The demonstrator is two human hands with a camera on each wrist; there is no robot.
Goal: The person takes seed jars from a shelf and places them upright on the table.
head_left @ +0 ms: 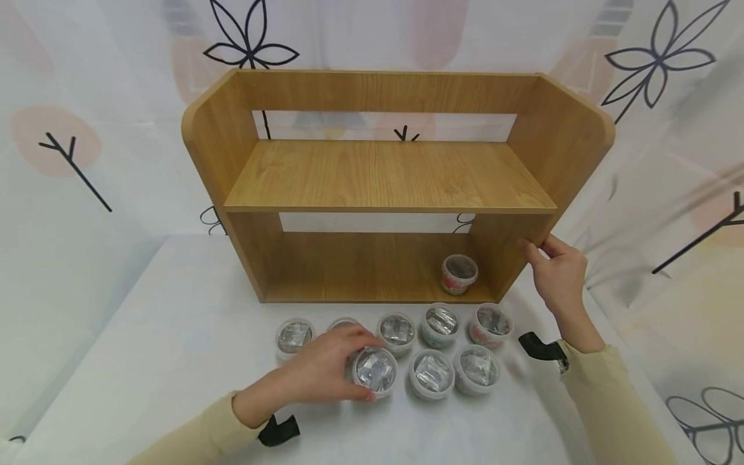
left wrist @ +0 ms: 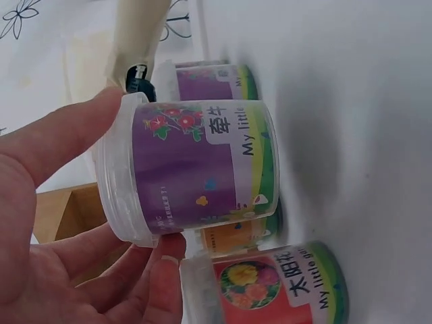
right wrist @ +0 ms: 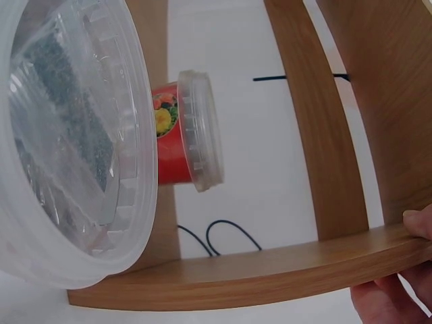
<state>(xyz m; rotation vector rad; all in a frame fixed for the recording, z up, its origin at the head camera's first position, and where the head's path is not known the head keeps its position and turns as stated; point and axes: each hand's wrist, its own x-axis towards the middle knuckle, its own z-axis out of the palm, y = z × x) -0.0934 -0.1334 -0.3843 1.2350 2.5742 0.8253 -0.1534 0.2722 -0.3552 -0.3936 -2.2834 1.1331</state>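
Observation:
My left hand grips a clear lidded plastic tub by its lid, thumb on one side and fingers on the other. In the left wrist view this tub has a purple label with red flowers. My right hand holds the front edge of the wooden shelf's right side panel between thumb and fingers. On the lower board of the wooden shelf, near that panel, stands one tub; its label is red in the right wrist view.
Several more lidded tubs stand in two rows on the white table before the shelf. One back-row tub is partly hidden by my left hand. A red-labelled tub is beside the held one. Patterned cloth hangs behind.

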